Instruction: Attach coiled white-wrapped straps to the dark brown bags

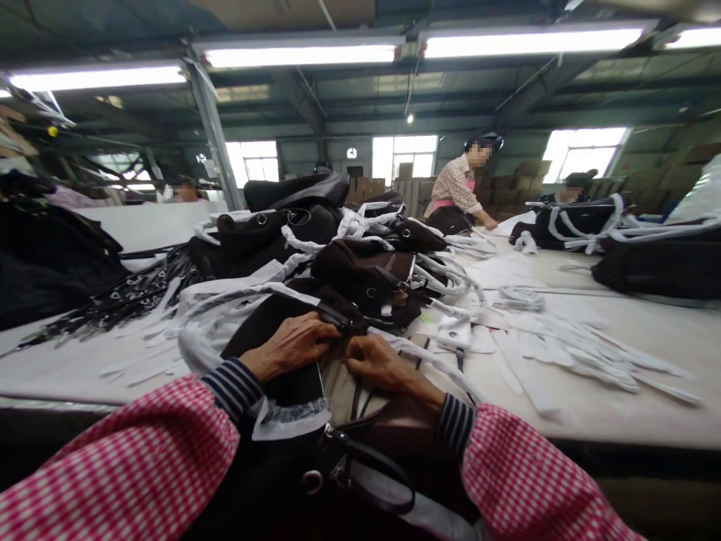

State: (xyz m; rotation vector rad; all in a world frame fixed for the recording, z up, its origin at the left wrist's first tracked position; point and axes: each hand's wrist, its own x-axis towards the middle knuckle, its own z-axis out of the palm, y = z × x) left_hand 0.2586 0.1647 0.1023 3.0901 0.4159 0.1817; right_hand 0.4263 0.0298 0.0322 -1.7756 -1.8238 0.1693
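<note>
A dark brown handbag (270, 481) lies before me at the table's front edge, its beige lining showing at the opening. My left hand (296, 342) is closed on the bag's far rim, beside a handle (242, 294) wrapped in white paper. Close by on the right, my right hand (375, 359) is curled with its fingertips at the same rim and lining. What its fingers pinch is hidden. A clear plastic packet (290, 421) hangs on the near side, with a zip and a metal ring (312, 481) below it.
Several dark handbags (360, 274) with white-wrapped handles are piled just ahead. Black straps with metal clips (140, 289) lie left. White paper strips (580, 346) and a small white box (454, 334) are on the table (636, 421) at right. A co-worker (459, 184) stands across the table.
</note>
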